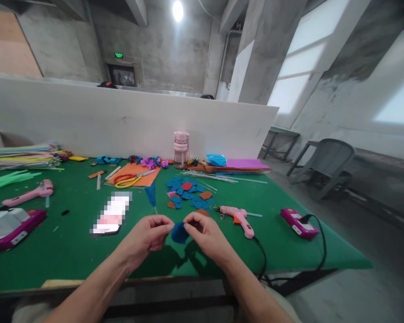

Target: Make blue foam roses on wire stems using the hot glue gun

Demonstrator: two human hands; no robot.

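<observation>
Over table (70, 251), both hands (148, 235) (205, 233) pinching felt (179, 233) (blue).

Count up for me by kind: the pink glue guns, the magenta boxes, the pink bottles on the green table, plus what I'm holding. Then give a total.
pink glue guns: 2
magenta boxes: 2
pink bottle: 1
blue felt piece, pinched between left hand and right hand: 1
Total: 6

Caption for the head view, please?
Left hand and right hand pinch a small blue piece over the green table.
</observation>
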